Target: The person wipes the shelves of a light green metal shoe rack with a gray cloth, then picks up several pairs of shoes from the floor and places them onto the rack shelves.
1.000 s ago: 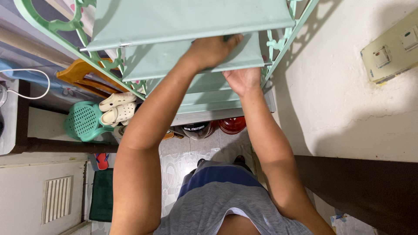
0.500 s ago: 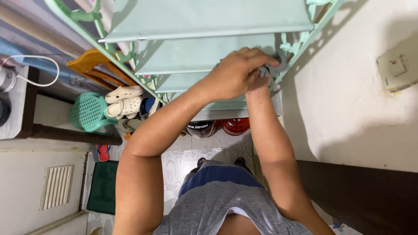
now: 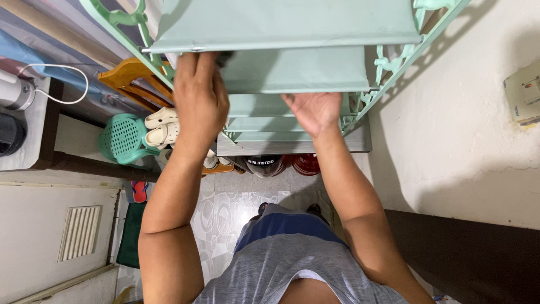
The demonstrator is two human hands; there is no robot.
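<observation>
The person stands over a mint-green shoe rack (image 3: 292,67) w/ fabric shelves, seen from the head cam looking straight down. The left hand (image 3: 199,98) is up at the left front corner of the 2nd shelf (image 3: 304,70), tucked just under the top shelf (image 3: 281,22), fingers curled round a small dark cloth (image 3: 225,56); only a bit of the cloth shows past the knuckles, so the grip looks closed on it but the pads are hidden. The right hand (image 3: 315,110) is open, palm up, fingers under the front edge of that 2nd shelf, apparently bracing it; it holds nothing.

By the look of it the step is wiping the 2nd shelf, cloth at its left end. To do it well, probably: keep the right hand pushing up under the fabric so it stays taut and doesn't sag, run the cloth flat along the shelf w/ even pressure, and go easy near the ornate side frame (image 3: 388,62) so the cloth doesn't snag on the scrollwork.

Nearby: cream clogs (image 3: 160,126) and a green perforated stool (image 3: 121,141) left of the rack, a dark helmet (image 3: 261,164) and a red one (image 3: 306,163) on the floor below it, wall switch (image 3: 526,93) at right.
</observation>
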